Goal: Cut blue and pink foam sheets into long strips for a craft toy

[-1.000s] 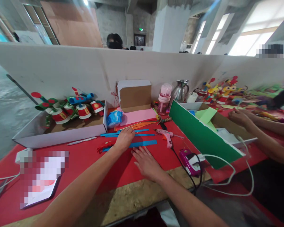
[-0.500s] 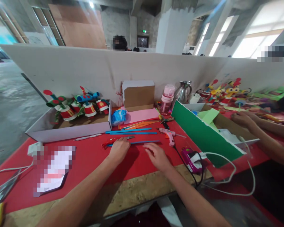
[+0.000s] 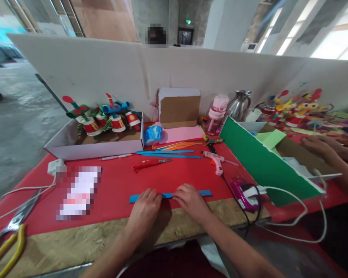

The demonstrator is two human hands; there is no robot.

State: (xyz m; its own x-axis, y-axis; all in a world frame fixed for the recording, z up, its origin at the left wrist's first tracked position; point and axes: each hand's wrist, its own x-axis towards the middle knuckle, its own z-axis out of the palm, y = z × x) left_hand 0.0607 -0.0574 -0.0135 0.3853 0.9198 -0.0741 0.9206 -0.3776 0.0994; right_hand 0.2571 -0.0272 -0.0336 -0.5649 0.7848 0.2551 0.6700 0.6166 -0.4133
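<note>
Left hand (image 3: 146,204) and right hand (image 3: 189,200), each grip pinched closed, hold one blue strip (image 3: 166,195).

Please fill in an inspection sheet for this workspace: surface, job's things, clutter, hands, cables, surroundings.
Surface: red sheet on a table, brown board showing along the near edge.
Job's things: one blue strip between the hands; more blue strips lie behind.
Clutter: red-handled tool, pen, pink glue gun, yellow-handled scissors, blurred flat item, apparently a phone.
Hands: left hand and right hand both hold the blue strip near its middle.
Cables: black cord from the glue gun; white cables at right, more at far left.
Surroundings: white partition behind; box with cup figures; another person's hand at right.
</note>
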